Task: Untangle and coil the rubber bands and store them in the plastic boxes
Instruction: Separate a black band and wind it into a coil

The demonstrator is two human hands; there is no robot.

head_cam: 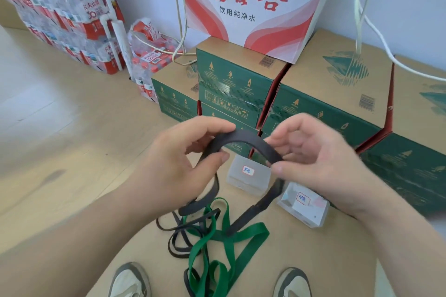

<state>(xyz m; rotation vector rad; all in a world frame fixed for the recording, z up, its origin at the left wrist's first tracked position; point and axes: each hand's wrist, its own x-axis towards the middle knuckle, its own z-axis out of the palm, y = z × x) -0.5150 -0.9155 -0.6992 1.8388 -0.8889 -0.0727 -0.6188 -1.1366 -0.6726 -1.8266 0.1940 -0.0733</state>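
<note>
Between the hands: wide black band [251, 137], arched up, ends trailing down. Pinches its left side with left hand [173, 166], thumb under, fingers curled over; pinches right side with right hand [318, 159] likewise. Below hands on floor: tangled bands [241, 231]; plastic boxes [248, 177] beneath right hand.

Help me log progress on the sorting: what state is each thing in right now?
wide black band: lifted, arched between both hands, ends trailing down.
left hand: pinching that band.
right hand: pinching that band.
green bands: lying tangled with thin black bands.
far plastic box: seemingly shut.
near plastic box: seemingly shut.
</note>
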